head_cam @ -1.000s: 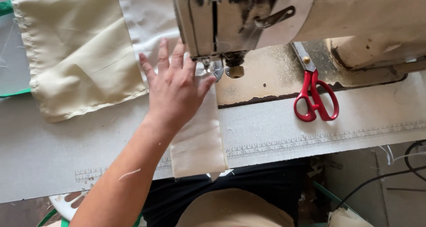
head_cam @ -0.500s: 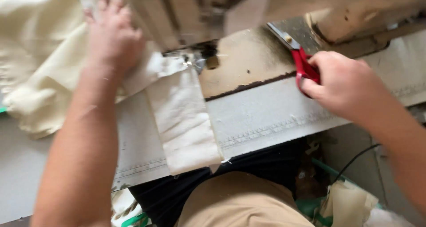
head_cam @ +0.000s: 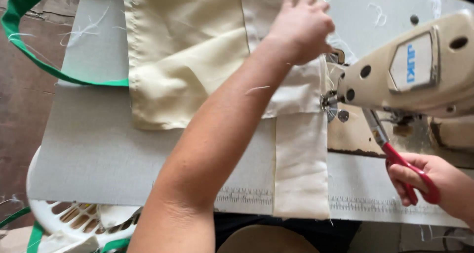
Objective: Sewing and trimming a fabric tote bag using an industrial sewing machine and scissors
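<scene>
behind the sewing machine (head_cam: 419,70), the left hand (head_cam: 300,25) presses flat, fingers spread, on cream fabric (head_cam: 197,50) lying across the worktop (head_cam: 98,149); the right hand (head_cam: 434,184) grips red scissors (head_cam: 402,166) near the needle.

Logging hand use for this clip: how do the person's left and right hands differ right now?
The left hand reaches far across the table with fingers spread, resting on the cream fabric beside the sewing machine; the right hand stays near the table's front edge. The left holds no tool, while the right has its grip closed on the red scissors, blades pointing toward the needle area. Both are bare.
</scene>
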